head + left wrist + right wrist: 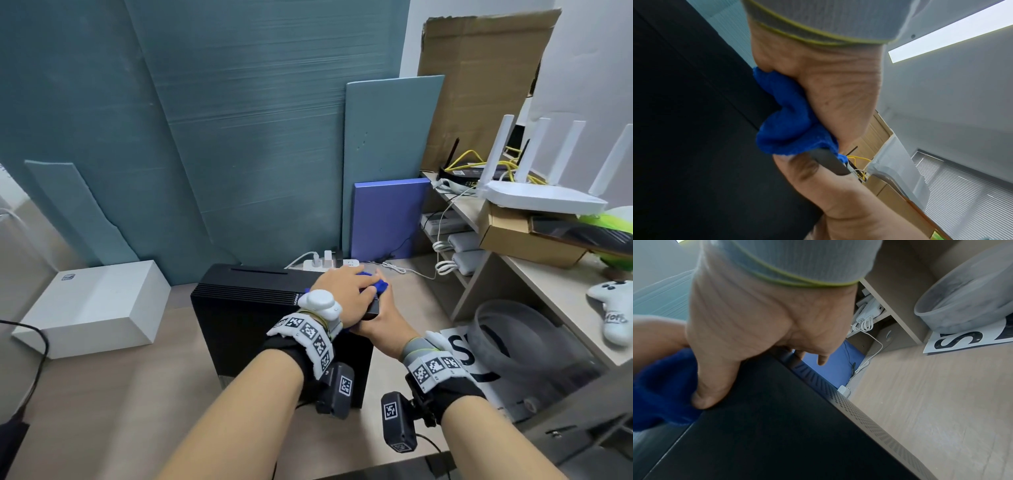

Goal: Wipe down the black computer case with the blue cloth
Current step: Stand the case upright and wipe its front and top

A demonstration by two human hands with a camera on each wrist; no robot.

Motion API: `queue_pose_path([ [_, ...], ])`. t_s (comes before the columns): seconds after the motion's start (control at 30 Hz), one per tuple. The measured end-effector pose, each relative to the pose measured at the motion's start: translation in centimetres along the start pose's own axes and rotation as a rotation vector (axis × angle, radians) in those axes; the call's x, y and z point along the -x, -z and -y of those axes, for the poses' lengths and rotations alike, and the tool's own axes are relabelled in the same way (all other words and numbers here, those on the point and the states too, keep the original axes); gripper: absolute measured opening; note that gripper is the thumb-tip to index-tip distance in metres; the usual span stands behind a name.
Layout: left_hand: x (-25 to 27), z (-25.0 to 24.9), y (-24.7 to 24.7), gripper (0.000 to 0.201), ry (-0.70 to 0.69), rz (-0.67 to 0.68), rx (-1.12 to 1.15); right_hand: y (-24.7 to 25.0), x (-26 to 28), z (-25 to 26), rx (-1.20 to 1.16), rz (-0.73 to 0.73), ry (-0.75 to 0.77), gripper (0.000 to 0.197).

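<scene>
The black computer case [246, 301] stands upright on the wood floor. My left hand [346, 287] lies over the top right corner of the case, its fingers curled round the bunched blue cloth [378, 285], which pokes out past the fingertips. In the left wrist view the cloth [789, 123] is squeezed between my left palm [828, 81] and the case [684, 129]. My right hand [380, 318] grips that same corner just below. In the right wrist view my right hand [760, 318] has its thumb flat on the case [777, 426] and its fingers hooked over the edge, beside the cloth [659, 389].
A white box [92, 308] sits on the floor left of the case. Behind it lie a power strip [329, 264] with plugs and a leaning blue board [387, 219]. At the right are shelves with a router [544, 198], a grey tub [513, 329] and a white game controller [613, 308].
</scene>
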State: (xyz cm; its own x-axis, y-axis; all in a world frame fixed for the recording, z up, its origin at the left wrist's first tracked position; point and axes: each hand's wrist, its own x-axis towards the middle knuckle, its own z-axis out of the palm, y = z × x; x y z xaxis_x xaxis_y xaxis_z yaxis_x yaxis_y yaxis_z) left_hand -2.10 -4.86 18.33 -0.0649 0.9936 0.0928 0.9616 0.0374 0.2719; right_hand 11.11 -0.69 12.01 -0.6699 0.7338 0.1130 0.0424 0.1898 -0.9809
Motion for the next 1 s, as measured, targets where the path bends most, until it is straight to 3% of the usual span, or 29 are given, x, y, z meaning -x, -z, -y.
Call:
queue_pose_path([
  [0.07, 0.2, 0.5, 0.0, 0.04, -0.01, 0.018, -0.001, 0.3, 0.0, -0.1, 0.01, 0.012, -0.011, 0.084],
  [0.23, 1.8, 4.9, 1.2, 0.045, 0.147, 0.032, -0.03, 0.8, -0.2, -0.2, 0.133, -0.013, -0.114, 0.123],
  [0.43, 6.5, 12.9, 4.4, 0.042, 0.497, -0.068, -0.017, 1.3, -1.1, 1.2, 0.334, -0.007, -0.129, 0.1],
  [0.53, 8.9, 16.4, 5.4, 0.044, 0.679, -0.081, 0.021, 0.8, -2.1, 1.7, 0.478, 0.006, -0.148, 0.109],
  [0.73, 11.4, 17.7, 5.3, 0.051, 0.752, -0.138, -0.018, -0.7, -3.8, 3.8, 0.625, 0.032, -0.256, 0.111],
  [0.9, 12.2, 17.8, 4.8, 0.058, 0.763, -0.108, -0.035, -2.7, -4.8, 5.9, 0.775, -0.152, -0.433, 0.059],
  [1.0, 13.2, 17.0, 5.2, 0.058, 0.738, -0.051, -0.03, -4.3, -5.7, 7.9, 0.669, -0.266, -0.572, 0.072],
])
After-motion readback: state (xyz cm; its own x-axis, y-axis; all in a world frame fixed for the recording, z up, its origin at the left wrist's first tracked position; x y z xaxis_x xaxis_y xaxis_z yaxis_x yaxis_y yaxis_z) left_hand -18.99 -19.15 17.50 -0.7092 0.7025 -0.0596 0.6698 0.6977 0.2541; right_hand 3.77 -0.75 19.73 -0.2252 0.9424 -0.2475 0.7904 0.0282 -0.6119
